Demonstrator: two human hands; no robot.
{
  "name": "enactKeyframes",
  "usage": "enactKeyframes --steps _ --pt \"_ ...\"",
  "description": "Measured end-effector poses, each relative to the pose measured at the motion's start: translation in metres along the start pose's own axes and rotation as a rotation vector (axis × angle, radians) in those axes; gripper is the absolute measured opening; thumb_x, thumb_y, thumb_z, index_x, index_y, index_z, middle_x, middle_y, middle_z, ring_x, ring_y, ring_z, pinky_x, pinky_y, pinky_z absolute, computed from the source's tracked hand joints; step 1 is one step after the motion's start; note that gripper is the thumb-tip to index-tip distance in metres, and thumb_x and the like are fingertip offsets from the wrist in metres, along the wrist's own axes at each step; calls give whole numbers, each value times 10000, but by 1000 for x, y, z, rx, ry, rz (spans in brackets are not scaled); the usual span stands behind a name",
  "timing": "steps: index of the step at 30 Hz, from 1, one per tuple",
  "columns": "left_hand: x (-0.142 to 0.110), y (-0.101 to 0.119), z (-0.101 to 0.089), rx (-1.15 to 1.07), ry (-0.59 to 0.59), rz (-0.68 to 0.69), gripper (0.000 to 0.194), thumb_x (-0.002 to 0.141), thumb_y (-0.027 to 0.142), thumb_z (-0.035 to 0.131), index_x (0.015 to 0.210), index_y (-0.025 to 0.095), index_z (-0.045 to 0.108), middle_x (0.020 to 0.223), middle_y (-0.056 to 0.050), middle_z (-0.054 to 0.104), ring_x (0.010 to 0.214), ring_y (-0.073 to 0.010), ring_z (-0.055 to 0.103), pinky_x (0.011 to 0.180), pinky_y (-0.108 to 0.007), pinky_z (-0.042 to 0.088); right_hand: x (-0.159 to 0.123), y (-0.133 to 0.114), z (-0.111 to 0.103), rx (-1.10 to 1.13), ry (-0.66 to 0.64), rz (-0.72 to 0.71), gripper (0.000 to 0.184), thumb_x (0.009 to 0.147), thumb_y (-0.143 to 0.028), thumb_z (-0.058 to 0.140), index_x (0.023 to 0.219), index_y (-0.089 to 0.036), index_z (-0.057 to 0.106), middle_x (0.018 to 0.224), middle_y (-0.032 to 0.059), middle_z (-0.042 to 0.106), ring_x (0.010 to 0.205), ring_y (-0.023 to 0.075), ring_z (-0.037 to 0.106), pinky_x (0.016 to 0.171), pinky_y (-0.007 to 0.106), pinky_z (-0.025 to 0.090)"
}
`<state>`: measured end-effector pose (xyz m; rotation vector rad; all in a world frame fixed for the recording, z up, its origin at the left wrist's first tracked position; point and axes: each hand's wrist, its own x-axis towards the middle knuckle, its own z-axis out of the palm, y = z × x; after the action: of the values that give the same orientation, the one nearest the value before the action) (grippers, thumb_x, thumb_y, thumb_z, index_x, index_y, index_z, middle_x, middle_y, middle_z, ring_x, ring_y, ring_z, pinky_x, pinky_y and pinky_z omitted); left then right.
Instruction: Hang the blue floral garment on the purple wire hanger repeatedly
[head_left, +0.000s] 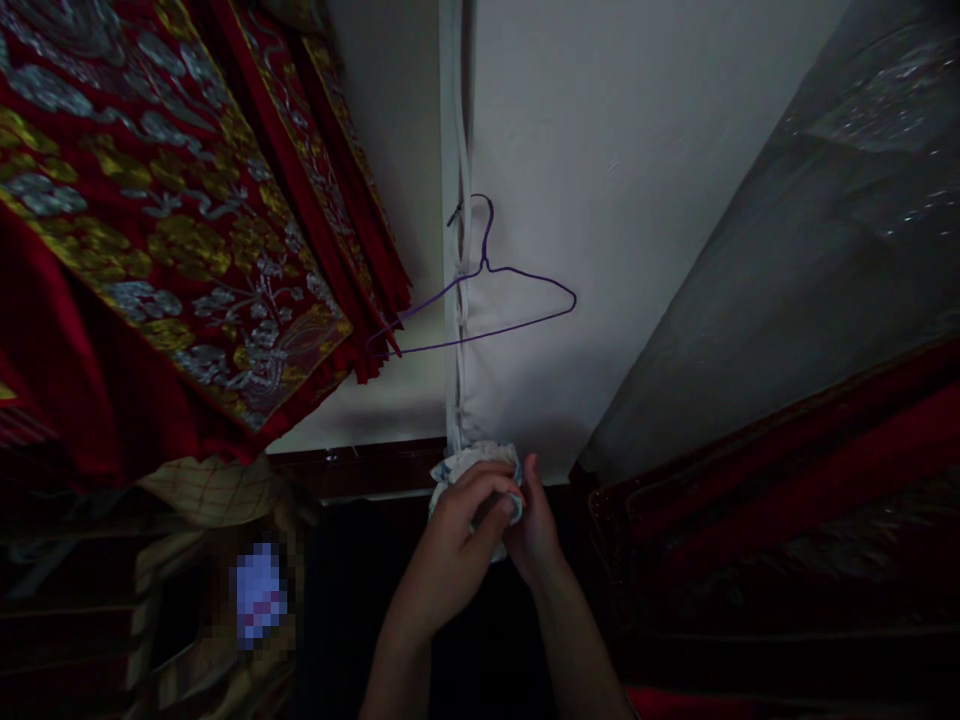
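Note:
A crumpled white cloth [474,458] with bluish-grey patches is bunched up low in the middle of the view. My left hand [466,525] curls over it from the left, thumb and fingers closed on the folds. Against its right side lies my right hand [535,530], one digit pointing up and the other fingers mostly hidden behind the bundle. Above both hands, a thin purple wire hanger [484,262] hangs at a white cord [459,150] along the wall, with nothing on it.
Red embroidered hangings [202,220] fill the upper left, touching the hanger's left end. Below them is a dark, cluttered area with checked fabric [217,490] and a blurred-out bluish patch [260,597]. Clear plastic sheeting [780,240] and dark red fabric [825,470] stand on the right.

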<state>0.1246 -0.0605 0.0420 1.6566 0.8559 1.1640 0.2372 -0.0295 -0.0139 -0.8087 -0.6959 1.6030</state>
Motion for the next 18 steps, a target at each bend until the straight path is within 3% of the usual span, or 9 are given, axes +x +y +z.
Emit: enactKeyframes --steps 2,6,8,10,12,14,16,18 --pt "-2 4 -4 13 7 9 228 997 350 549 970 228 740 1221 -96 691 1145 -266 632 1023 -361 463 -2 -7 -1 -36 -19 24 697 666 -891 629 869 -231 721 848 75 725 983 294 689 826 391 545" --pt "-2 1 -5 -29 201 19 195 974 348 589 960 223 738 1241 -104 673 1162 -285 631 1047 -403 462 -7 -10 -2 -95 -158 80 788 667 -947 550 892 -216 738 898 102 737 1053 311 675 858 404 535" --pt "0 -3 -5 24 274 46 184 959 349 611 952 232 753 1226 -104 677 1235 -298 593 1103 -432 421 -12 -5 1 -65 -183 48 848 677 -984 463 898 -213 739 914 123 736 1072 321 664 864 420 536" --pt "4 -10 -6 108 299 69 185 941 368 641 1014 255 768 1296 -97 654 1350 -304 508 1178 -445 338 -19 0 6 -34 -158 -21 775 683 -934 553 946 -227 734 972 119 734 1065 307 662 890 417 531" --pt "7 -21 -12 101 238 41 321 970 440 581 1203 275 727 1383 -92 615 1376 -293 487 1183 -436 335 -24 -1 9 -69 -171 -62 641 632 -743 793 1031 -246 718 1028 91 726 1018 277 667 908 393 525" --pt "9 -37 -23 36 100 -60 493 1005 558 439 1297 243 680 1323 -110 660 1244 -283 591 1082 -409 444 -22 -10 12 -194 -242 -65 605 540 -462 936 1051 -245 695 979 52 717 903 236 664 854 359 532" --pt "9 -57 -37 36 -18 -180 624 977 664 381 1127 186 752 1060 -110 752 998 -273 677 908 -370 534 -12 -30 13 -381 -306 -83 468 542 -285 903 952 -218 685 828 11 690 747 187 620 727 312 522" --pt "10 -73 -55 125 -10 -248 587 876 704 546 842 165 776 784 -73 745 777 -253 670 744 -328 546 4 -59 14 -590 -327 -168 239 602 -186 789 810 -192 671 708 -11 651 641 151 558 624 271 473"
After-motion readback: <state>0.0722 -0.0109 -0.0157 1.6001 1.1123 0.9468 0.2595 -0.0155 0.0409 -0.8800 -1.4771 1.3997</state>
